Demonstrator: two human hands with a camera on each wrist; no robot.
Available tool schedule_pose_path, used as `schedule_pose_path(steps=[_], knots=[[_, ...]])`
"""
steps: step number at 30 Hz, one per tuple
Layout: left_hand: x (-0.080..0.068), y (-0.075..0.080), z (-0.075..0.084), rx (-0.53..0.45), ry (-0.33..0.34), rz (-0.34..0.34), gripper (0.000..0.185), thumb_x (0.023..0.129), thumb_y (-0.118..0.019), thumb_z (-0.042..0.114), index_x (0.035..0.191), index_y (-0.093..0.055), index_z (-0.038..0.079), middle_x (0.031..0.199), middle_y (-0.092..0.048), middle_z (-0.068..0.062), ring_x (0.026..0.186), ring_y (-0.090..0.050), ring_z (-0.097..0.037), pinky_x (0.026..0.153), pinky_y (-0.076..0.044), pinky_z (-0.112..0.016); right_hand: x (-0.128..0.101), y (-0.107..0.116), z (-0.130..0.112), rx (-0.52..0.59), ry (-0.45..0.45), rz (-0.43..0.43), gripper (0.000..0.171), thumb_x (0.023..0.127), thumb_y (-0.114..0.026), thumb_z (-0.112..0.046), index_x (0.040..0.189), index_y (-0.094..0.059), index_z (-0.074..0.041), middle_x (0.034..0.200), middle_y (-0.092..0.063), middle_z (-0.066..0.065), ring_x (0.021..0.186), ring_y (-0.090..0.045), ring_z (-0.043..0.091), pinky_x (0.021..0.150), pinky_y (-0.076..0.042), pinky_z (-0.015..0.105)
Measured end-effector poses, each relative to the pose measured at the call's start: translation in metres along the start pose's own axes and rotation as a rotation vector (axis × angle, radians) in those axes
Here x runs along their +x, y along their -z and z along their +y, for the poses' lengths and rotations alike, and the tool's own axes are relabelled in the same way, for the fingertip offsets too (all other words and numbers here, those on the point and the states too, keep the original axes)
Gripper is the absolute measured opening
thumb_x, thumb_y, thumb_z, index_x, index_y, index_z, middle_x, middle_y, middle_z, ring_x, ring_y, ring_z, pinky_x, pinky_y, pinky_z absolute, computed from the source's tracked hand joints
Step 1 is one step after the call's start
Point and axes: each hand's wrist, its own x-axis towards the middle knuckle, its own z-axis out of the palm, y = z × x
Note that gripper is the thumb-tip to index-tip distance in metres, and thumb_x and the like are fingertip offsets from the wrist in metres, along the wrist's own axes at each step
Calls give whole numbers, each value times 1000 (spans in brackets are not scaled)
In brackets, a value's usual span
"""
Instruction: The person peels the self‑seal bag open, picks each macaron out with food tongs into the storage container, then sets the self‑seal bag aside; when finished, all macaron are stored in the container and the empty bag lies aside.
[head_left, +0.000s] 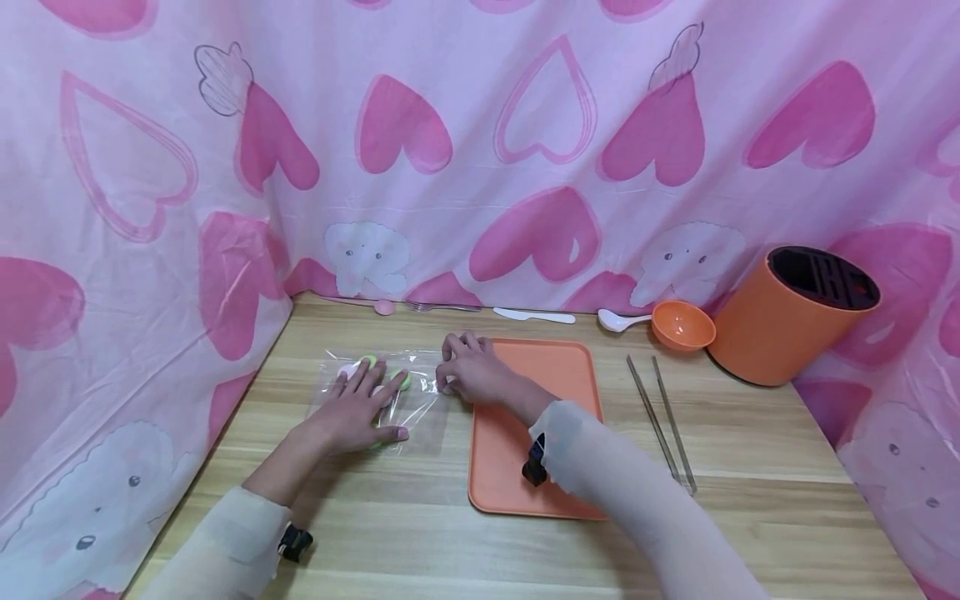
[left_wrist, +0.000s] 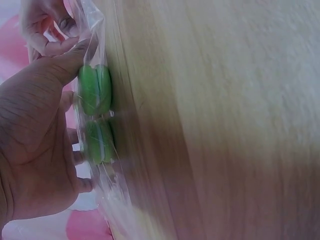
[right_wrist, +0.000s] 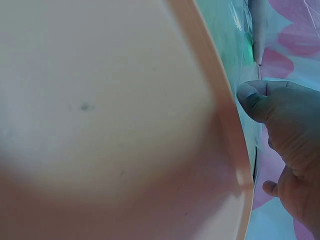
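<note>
A clear plastic bag [head_left: 427, 425] lies flat on the table, with green macarons [left_wrist: 95, 90] inside and a pale lilac piece [head_left: 347, 372] near its far left corner. My left hand [head_left: 356, 414] rests across the bag with its fingers spread over the macarons. In the left wrist view, two green macarons stand on edge, each with a light filling line. At the bag's right edge, my right hand [head_left: 480, 375] pinches the plastic between thumb and forefinger. Its wrist passes over the orange tray [head_left: 551, 358].
Metal tongs [head_left: 663, 421] lie right of the tray. Along the back are a pink spoon [head_left: 384, 307], a fork [head_left: 442, 307], a white knife [head_left: 534, 316], a white spoon [head_left: 618, 321] and an orange bowl [head_left: 682, 325]. An orange knife block [head_left: 780, 325] stands back right, by the curtain.
</note>
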Motion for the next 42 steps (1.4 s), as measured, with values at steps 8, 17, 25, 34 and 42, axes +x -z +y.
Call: schedule_pose_path(steps=[8, 17, 25, 34, 42], knots=[[0, -1, -5, 1, 2, 15, 101, 98, -72, 67, 176, -29, 20, 183, -16, -30, 170, -10, -57, 133, -11, -81, -14, 6, 9, 42, -11, 5, 16, 102, -79, -16, 96, -81, -30, 132, -57, 3, 124, -46, 31, 105, -45, 61], [1, -1, -3, -12, 7, -3, 103, 98, -72, 68, 177, -28, 19, 183, -15, -31, 169, -9, -59, 132, -9, -83, -15, 15, -5, 0, 168, -37, 16, 100, -81, -20, 111, -87, -30, 130, -69, -6, 116, -51, 23, 95, -45, 51], [0, -2, -4, -55, -33, 28, 105, 96, -69, 74, 177, -27, 21, 181, -16, -34, 168, -8, -61, 130, -8, -85, -15, 11, -13, 43, 166, -102, 10, 97, -85, -19, 98, -84, -28, 101, -70, -14, 96, -47, 13, 77, -29, 32], [1, -3, -6, -26, -7, 21, 105, 96, -73, 69, 177, -28, 19, 182, -15, -32, 169, -9, -59, 132, -8, -83, -19, 13, -12, 64, 209, -106, 13, 94, -86, -12, 97, -85, -24, 101, -73, -11, 94, -49, 13, 77, -34, 30], [3, -9, -11, -40, -23, 43, 108, 93, -73, 74, 176, -29, 22, 181, -18, -33, 168, -9, -60, 130, -7, -85, -18, 15, -35, 20, 307, -139, 14, 95, -83, -12, 97, -85, -26, 100, -72, -11, 92, -50, 14, 75, -37, 26]])
